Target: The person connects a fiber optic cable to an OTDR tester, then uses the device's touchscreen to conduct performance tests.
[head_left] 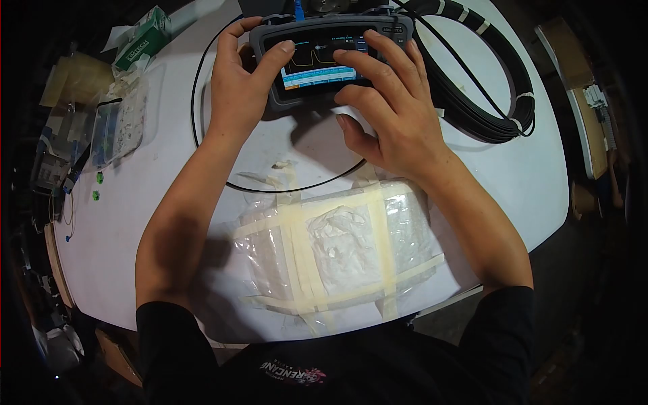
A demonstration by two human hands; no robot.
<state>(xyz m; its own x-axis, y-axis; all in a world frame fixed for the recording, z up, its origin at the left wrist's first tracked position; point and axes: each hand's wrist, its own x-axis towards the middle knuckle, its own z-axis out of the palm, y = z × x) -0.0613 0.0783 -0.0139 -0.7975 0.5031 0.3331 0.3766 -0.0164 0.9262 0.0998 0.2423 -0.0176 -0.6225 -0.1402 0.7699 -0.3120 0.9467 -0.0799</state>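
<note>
- Here's the tester, at the far side of the table, beyond the taped pad, with the coil off to its right.
- Left hand clasps the left end: thumb over the screen's corner, fingers round the edge, pinching the casing between them.
- Right hand is over the screen, fingers bent and spread, thumb hanging free; whether a fingertip truly touches the glass, I can't tell.
- Handling? Looks a solid, stiff block, probably middling in weight; the bumpered rim should grip well, while the screen looks the fragile, slippery part.
- Best hold: both short ends, clear of the blue plug on top.
- Long axis runs left to right, right end slightly farther away; screen faces the wearer, top edge pointing away.
</note>
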